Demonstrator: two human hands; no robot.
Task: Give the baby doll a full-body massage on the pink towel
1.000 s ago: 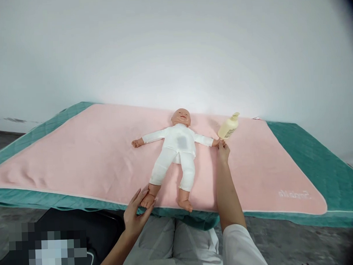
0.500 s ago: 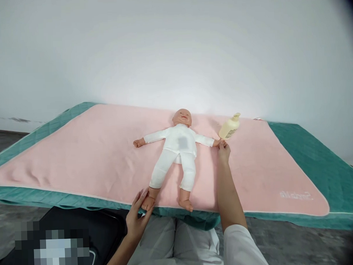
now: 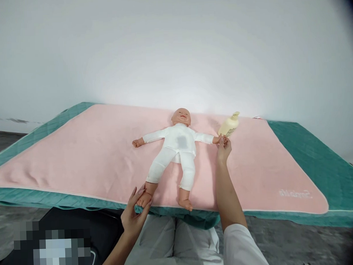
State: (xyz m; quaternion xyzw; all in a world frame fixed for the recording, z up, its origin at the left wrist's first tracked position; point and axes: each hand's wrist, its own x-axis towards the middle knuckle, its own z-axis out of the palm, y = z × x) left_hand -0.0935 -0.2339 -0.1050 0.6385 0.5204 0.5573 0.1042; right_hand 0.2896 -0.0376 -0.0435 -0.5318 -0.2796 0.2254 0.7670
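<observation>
A baby doll point(image 3: 181, 142) in a white long-sleeved top and white trousers lies on its back, arms spread and feet toward me. A grey patch shows on its chest. My left hand point(image 3: 135, 215) grips the doll's foot on the left, thumb on one side and fingers on the other. With closed fingertips, my right hand point(image 3: 224, 149) holds the doll's hand on the right. Just behind that hand a pale yellow pump bottle point(image 3: 228, 125) stands slightly tilted in view; its lower end is partly hidden by the fingers.
A pink mat point(image 3: 78, 151) lies over a teal quilted cover point(image 3: 322, 158) on the bed. Behind it rises a white wall point(image 3: 173, 47). A black chair or case point(image 3: 101, 228) stands at the lower left, part of it blurred out.
My left hand has shifted left, and the doll's foot and lower leg have swung left with it. My right hand and the doll's hand are slightly higher in view.
</observation>
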